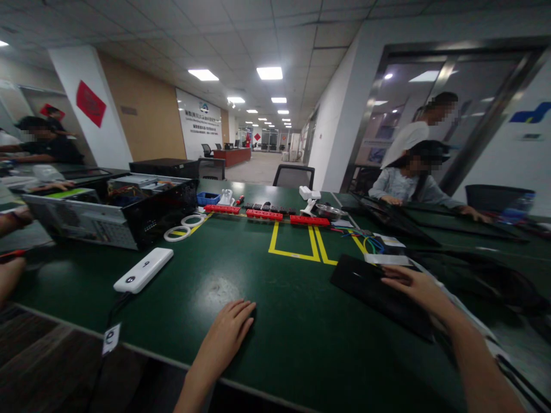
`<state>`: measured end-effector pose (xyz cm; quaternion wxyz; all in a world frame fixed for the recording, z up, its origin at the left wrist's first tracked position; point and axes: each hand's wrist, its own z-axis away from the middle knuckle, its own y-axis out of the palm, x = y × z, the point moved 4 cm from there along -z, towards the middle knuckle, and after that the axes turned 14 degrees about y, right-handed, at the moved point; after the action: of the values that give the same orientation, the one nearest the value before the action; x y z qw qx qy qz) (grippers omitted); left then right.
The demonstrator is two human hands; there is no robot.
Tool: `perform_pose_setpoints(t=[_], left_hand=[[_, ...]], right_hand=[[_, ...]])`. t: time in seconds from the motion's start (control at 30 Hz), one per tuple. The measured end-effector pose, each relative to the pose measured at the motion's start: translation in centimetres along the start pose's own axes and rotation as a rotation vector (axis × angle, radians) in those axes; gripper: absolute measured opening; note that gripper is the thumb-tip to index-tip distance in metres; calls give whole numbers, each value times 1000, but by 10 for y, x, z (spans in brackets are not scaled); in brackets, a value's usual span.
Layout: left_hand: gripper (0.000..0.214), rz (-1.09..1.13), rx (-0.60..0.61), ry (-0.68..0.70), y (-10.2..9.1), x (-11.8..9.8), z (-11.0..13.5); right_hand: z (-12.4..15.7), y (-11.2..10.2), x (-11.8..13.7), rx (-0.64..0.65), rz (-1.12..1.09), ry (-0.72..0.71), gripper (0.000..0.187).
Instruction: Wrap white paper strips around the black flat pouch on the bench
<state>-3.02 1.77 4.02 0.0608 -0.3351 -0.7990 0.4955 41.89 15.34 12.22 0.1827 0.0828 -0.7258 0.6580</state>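
My left hand (pixel 232 324) lies palm down on the green tabletop near its front edge, fingers stretched out and holding nothing. To the right, my right hand (pixel 408 287) is at the far right edge of a black flat pad (pixel 370 292), thumb and fingers curled over it. What lies under those fingers is dark and hard to make out. The pad sits at a slant on the table. Beyond my right hand are a silvery strip (pixel 387 260) and a bundle of coloured wires (pixel 373 244).
An opened computer case (pixel 142 215) stands at the left, with a white power bank (pixel 144 271) on a cable before it. Red strips (pixel 264 215), white rings (pixel 177 233) and yellow tape outlines (pixel 295 254) lie farther back. Another person's hand (pixel 11 275) enters at left; a co-worker (pixel 413 178) sits at right.
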Motion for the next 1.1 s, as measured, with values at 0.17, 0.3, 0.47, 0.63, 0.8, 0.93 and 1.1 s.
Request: perform_pose_setpoints(t=[0.17, 0.3, 0.47, 0.63, 0.8, 0.93, 1.1], left_hand=[[33, -9, -1, 9, 1, 0, 0], [32, -22, -9, 12, 2, 1, -1], [32, -31, 4, 7, 3, 0, -1], [32, -29, -5, 3, 4, 0, -1], [34, -29, 3, 11, 4, 0, -1], [38, -54, 38, 41, 2, -3, -3], [44, -55, 113, 120, 3, -8, -5]], right_hand=[[0, 40, 4, 277, 156, -75, 90], [2, 51, 6, 358, 231, -66, 102], [11, 54, 29, 465, 249, -115, 102], [31, 67, 69, 513, 244, -229, 96], [63, 85, 119, 579, 176, -436, 95], [92, 97, 156, 606, 128, -586, 92], [113, 113, 182, 570, 126, -699, 88]])
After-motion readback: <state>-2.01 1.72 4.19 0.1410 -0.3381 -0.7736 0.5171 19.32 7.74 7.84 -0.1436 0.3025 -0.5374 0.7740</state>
